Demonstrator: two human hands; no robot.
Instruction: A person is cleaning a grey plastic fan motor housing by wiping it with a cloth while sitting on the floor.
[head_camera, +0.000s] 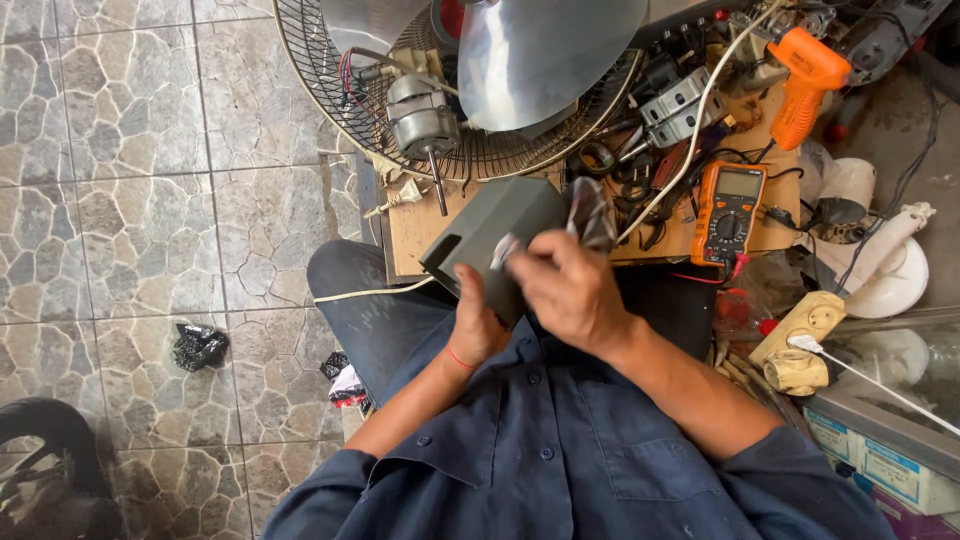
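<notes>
Your left hand (476, 325) grips the grey housing (495, 240) from below; your right hand (568, 290) presses a crumpled cloth (592, 215) against it.

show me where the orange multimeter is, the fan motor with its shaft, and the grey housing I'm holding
orange multimeter (727, 212), head view, on its dial below the screen.
fan motor (423, 122), head view, on its round metal body above the shaft.
grey housing (490, 228), head view, on its flat upper face above the hands.

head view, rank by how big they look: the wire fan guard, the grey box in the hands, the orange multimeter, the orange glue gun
1. wire fan guard, largest though partly cut off
2. grey box
3. orange multimeter and orange glue gun look about alike, so unranked
</notes>
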